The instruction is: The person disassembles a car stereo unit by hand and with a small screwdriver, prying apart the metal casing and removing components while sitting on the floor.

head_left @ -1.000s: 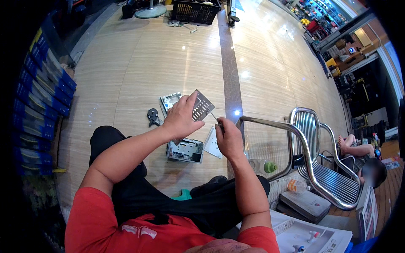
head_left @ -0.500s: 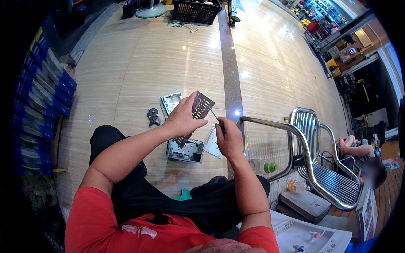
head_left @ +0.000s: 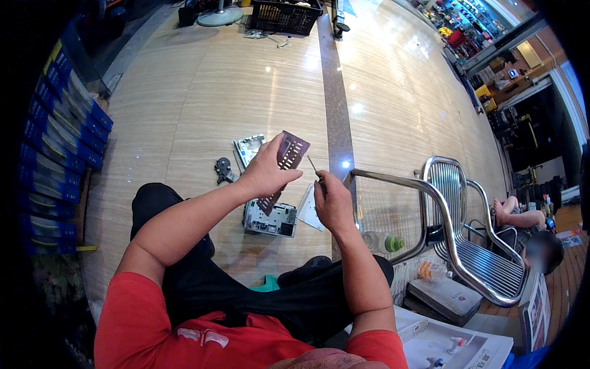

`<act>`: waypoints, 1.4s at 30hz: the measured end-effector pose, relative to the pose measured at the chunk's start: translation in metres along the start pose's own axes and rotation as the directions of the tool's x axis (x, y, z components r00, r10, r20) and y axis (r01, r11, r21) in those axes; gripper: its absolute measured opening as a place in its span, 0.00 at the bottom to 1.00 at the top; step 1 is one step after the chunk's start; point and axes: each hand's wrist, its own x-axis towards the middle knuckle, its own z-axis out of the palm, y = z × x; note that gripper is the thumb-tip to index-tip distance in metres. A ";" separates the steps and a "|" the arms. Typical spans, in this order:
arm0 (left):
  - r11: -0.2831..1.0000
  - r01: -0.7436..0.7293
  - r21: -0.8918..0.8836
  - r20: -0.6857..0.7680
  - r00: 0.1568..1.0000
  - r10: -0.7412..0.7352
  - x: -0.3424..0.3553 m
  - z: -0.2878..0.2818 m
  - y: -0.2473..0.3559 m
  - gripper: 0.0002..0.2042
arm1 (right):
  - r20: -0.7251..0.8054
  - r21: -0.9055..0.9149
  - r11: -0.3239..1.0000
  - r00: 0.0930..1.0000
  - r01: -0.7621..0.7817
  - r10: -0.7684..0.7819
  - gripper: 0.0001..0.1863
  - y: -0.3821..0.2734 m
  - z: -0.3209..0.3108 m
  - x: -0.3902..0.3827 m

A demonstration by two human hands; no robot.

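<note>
Since half a second ago, you are holding the flat, dark purplish-brown slotted plate [head_left: 295, 147] a touch higher and farther left, and the tip of the slim, metal-shafted hand tool [head_left: 313, 166] is now showing just off the plate's right edge, where it was overlapping it.

Glossy beige tiled floor [head_left: 221, 98] is stretching under your work. A curved, chrome-framed metal chair [head_left: 479, 270] is standing to the right of your right forearm. Well ahead of you, a black plastic crate [head_left: 286, 21] is sitting on the floor.

Your left hand [head_left: 265, 171] is reaching across the plate, its fingers gripping it; the plate is slanting above the floor, its near end overlapping in view an open, white-and-grey, box-shaped housing [head_left: 273, 222]. Just right of that housing, a flat white panel [head_left: 310, 209] is lying. Beyond your left hand, a white metal frame [head_left: 250, 147] is resting, partly hidden. Near your left wrist, a black, round-ended part [head_left: 224, 169] is lying. Your right hand [head_left: 333, 200] is gripping the tool, its fingers curling around it and mostly hiding the handle.
</note>
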 end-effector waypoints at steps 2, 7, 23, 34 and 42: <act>0.997 0.025 -0.072 -0.037 0.999 -0.027 0.002 0.000 0.000 0.53 | -0.016 0.015 1.000 1.000 -0.002 0.002 0.11 0.002 0.001 0.000; 0.958 0.071 -0.278 -0.058 0.994 -0.091 0.014 0.009 -0.023 0.52 | -0.045 0.081 0.995 0.998 0.050 -0.047 0.10 -0.001 0.004 0.002; 0.654 0.135 -0.744 -0.051 0.965 -0.256 0.007 -0.007 0.002 0.45 | -0.074 0.150 0.984 0.993 0.099 -0.089 0.12 -0.025 0.018 -0.006; 0.507 0.213 -0.835 0.030 0.938 -0.346 0.003 -0.014 0.013 0.33 | -0.085 0.138 0.974 0.982 0.182 -0.171 0.10 -0.022 0.021 -0.007; 0.520 0.265 -0.812 0.083 0.935 -0.346 0.005 -0.013 0.006 0.35 | -0.147 0.145 0.973 0.977 0.177 -0.155 0.05 -0.027 0.012 -0.003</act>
